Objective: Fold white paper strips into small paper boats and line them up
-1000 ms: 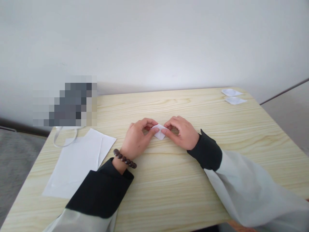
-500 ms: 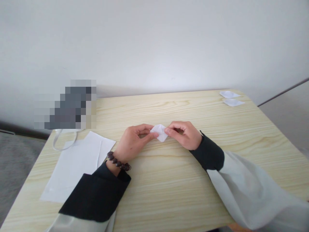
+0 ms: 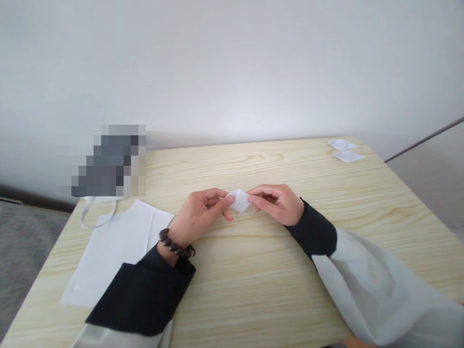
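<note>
Between my two hands is a small folded piece of white paper (image 3: 239,201), roughly diamond-shaped, held just over the table. My left hand (image 3: 203,209), with a dark bead bracelet at the wrist, pinches its left corner between thumb and fingers. The right corner is gripped by the thumb and forefinger of my right hand (image 3: 276,202). Parts of the fingers behind the paper are hidden.
White paper sheets (image 3: 108,251) lie at the left of the wood-grain table (image 3: 253,290). Behind them stand a pixelated dark object (image 3: 105,164) and a white loop (image 3: 97,224). Two folded white paper pieces (image 3: 343,144) rest at the far right corner, near the wall (image 3: 232,72).
The folded paper has turned slightly between my hands and shows a smoother face. My left thumb has shifted left toward the paper's corner, and a left finger now shows below it.
</note>
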The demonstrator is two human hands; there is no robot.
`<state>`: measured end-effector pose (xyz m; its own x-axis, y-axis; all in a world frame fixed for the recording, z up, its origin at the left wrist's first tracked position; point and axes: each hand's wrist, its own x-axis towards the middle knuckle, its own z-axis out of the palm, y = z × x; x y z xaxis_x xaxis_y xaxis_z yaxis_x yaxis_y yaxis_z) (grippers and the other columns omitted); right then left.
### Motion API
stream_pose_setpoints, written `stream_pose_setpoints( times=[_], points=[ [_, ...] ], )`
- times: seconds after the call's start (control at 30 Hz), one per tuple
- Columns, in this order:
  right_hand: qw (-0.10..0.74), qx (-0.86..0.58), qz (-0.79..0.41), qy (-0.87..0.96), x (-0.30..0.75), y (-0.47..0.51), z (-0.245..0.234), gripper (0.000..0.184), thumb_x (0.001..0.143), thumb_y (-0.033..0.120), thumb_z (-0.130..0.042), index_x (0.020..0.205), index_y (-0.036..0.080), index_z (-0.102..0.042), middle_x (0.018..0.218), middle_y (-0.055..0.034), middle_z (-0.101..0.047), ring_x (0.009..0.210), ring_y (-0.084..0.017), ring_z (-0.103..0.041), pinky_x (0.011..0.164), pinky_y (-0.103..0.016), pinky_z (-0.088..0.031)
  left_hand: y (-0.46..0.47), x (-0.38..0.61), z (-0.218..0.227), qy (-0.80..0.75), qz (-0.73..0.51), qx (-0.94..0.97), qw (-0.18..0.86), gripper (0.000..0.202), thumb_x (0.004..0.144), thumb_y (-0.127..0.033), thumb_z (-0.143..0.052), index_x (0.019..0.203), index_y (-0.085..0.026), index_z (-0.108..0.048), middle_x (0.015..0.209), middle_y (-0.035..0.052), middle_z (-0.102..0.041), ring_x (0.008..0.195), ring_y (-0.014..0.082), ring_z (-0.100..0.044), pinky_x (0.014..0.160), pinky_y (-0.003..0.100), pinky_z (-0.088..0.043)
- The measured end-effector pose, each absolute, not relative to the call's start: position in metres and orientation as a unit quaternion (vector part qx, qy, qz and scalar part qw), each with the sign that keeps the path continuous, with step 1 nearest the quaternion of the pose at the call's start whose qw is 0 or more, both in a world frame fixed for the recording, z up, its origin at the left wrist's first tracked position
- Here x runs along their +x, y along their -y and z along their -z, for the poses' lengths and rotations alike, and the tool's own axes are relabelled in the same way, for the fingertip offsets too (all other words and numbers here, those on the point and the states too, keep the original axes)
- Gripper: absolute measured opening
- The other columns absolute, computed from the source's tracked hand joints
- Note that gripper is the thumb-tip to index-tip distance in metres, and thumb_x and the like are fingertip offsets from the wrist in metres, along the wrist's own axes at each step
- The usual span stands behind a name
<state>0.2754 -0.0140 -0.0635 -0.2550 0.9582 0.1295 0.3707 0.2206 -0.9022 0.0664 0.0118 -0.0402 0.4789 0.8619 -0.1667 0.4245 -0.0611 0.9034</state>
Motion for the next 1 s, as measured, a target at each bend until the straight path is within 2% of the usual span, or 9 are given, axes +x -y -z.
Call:
stream_pose_setpoints(
  times=[0.07,0.2,0.37,0.5,0.67,0.8,0.9,1.0],
  points=[
    [0.386,-0.485,-0.406,0.671,0.2751,0.0147,0.0647,0.025,0.083,0.034,-0.057,0.091,0.014,-0.070,0.058,-0.0012,-0.065,0.050,-0.010,-0.056,0.048,-0.021,-0.043,-0.0119,0.0661,0.0407,-0.462,-0.216,0.700,0.500,0.036,0.084,-0.048,-0.055,0.096,-0.018,-0.067,0.070,0.0002,-0.073,0.067,0.0151,-0.065,0.066,0.024,-0.048],
    [0.412,-0.479,-0.397,0.665,0.2754,0.0157,0.0660,0.024,0.083,0.035,-0.060,0.091,0.015,-0.071,0.069,-0.0039,-0.071,0.057,-0.012,-0.061,0.053,-0.023,-0.047,-0.0118,0.0662,0.0381,-0.430,-0.263,0.700,0.506,0.032,0.083,-0.045,-0.056,0.097,-0.018,-0.068,0.088,0.0021,-0.074,0.085,0.0169,-0.066,0.079,0.026,-0.049],
    [0.430,-0.488,-0.369,0.664,0.2751,0.0161,0.0664,0.021,0.081,0.032,-0.062,0.093,0.018,-0.072,0.085,-0.0057,-0.074,0.067,-0.014,-0.064,0.057,-0.024,-0.049,-0.0121,0.0671,0.0378,-0.445,-0.288,0.700,0.479,0.031,0.083,-0.044,-0.056,0.089,-0.018,-0.071,0.091,0.0037,-0.073,0.086,0.0183,-0.066,0.079,0.027,-0.050],
    [0.426,-0.487,-0.360,0.672,0.2739,0.0157,0.0667,0.019,0.079,0.029,-0.062,0.091,0.017,-0.071,0.083,-0.0049,-0.073,0.062,-0.012,-0.062,0.054,-0.023,-0.047,-0.0127,0.0670,0.0435,-0.448,-0.278,0.688,0.498,0.037,0.077,-0.043,-0.065,0.103,-0.017,-0.065,0.094,0.0065,-0.073,0.082,0.0197,-0.067,0.073,0.029,-0.051],
    [0.399,-0.489,-0.361,0.686,0.2728,0.0160,0.0636,0.034,0.077,0.026,-0.062,0.109,0.014,-0.063,0.075,-0.0019,-0.071,0.050,-0.007,-0.051,0.048,-0.020,-0.041,-0.0127,0.0665,0.0461,-0.470,-0.254,0.699,0.475,0.047,0.077,-0.042,-0.065,0.116,-0.017,-0.058,0.089,0.0052,-0.074,0.078,0.0199,-0.068,0.071,0.030,-0.051],
    [0.380,-0.499,-0.314,0.713,0.2722,0.0172,0.0612,0.020,0.079,0.024,-0.059,0.094,0.015,-0.069,0.071,-0.0018,-0.069,0.054,-0.009,-0.052,0.051,-0.021,-0.041,-0.0118,0.0679,0.0445,-0.433,-0.246,0.739,0.455,0.030,0.083,-0.039,-0.058,0.101,-0.018,-0.068,0.095,0.0037,-0.073,0.086,0.0190,-0.067,0.079,0.028,-0.050],
    [0.384,-0.497,-0.317,0.711,0.2718,0.0174,0.0614,0.021,0.078,0.021,-0.059,0.097,0.016,-0.068,0.071,-0.0013,-0.069,0.060,-0.010,-0.057,0.057,-0.022,-0.044,-0.0104,0.0695,0.0436,-0.432,-0.239,0.761,0.421,0.026,0.085,-0.037,-0.053,0.095,-0.019,-0.070,0.095,0.0032,-0.073,0.085,0.0186,-0.066,0.077,0.028,-0.049],
    [0.367,-0.502,-0.305,0.721,0.2716,0.0165,0.0628,0.013,0.078,0.021,-0.060,0.087,0.016,-0.068,0.071,-0.0015,-0.069,0.062,-0.011,-0.060,0.059,-0.022,-0.045,-0.0095,0.0706,0.0451,-0.440,-0.245,0.785,0.361,0.023,0.084,-0.035,-0.055,0.091,-0.020,-0.071,0.089,0.0034,-0.072,0.082,0.0187,-0.064,0.076,0.030,-0.048]
  ],
)
